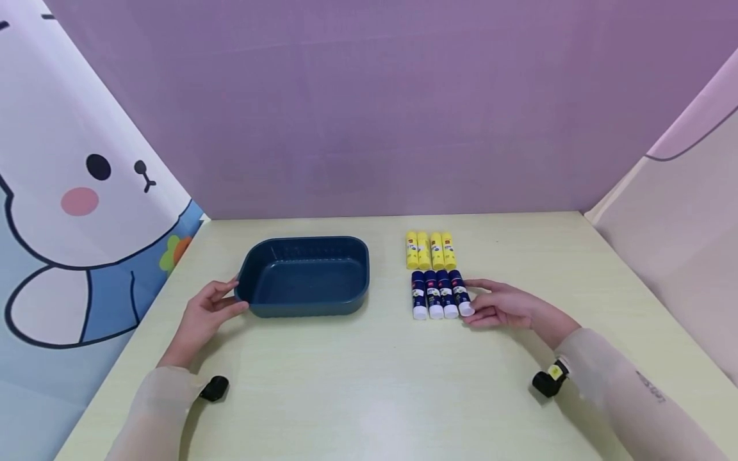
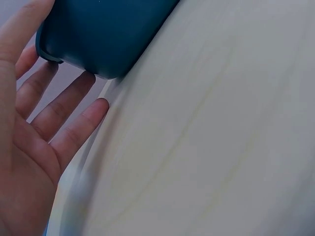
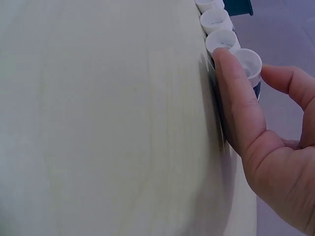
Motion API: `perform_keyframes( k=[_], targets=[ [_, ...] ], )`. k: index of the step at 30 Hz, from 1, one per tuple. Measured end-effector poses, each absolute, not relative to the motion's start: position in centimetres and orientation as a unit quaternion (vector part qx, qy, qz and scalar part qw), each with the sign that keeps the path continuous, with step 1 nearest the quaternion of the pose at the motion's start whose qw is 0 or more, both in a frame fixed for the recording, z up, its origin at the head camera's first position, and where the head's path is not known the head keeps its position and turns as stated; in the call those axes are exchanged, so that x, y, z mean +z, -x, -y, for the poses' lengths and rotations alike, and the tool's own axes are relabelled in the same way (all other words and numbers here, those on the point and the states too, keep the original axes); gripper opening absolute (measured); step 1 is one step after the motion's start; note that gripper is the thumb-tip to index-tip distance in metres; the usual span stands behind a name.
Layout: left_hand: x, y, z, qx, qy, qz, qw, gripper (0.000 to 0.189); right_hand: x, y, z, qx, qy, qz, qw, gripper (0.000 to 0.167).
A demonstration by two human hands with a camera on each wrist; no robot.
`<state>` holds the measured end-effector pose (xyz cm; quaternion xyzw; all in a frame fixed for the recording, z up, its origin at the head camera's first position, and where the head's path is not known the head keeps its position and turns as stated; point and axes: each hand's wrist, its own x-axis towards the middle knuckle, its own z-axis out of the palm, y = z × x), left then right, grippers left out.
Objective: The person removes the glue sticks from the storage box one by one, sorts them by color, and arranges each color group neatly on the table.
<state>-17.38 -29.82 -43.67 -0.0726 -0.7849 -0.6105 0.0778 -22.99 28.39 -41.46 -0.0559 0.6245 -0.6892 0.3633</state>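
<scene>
My left hand (image 1: 203, 315) rests at the left end of a dark blue-green plastic basin (image 1: 311, 309), fingertips and thumb touching its rim and wall. In the left wrist view those fingers (image 2: 61, 105) are spread and fairly straight against the basin's end. On the right, my right hand (image 1: 504, 306) pinches the end blue glue stick (image 1: 461, 293), thumb on one side and a finger on the other. This stick's white end (image 3: 249, 63) stands a little off the line of the others and slightly tilted. Several blue glue sticks (image 1: 433, 294) lie side by side just left of it.
Behind the blue row lies a row of several yellow glue sticks (image 1: 430, 250). All stand on a pale wooden table (image 1: 369, 384) with a purple backdrop (image 1: 392, 115) at its far edge. A printed cartoon cloth (image 1: 52, 269) hangs along the left side.
</scene>
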Motion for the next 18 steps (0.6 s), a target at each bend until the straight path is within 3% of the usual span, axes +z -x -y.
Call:
perform_keyframes(
  k=[18],
  targets=[
    [-43.63,17.47,29.88,-0.593,0.065,0.799,0.073,0.038,-41.35,23.36,-28.40,-0.659,0.050,-0.652,0.372,0.076]
  ],
)
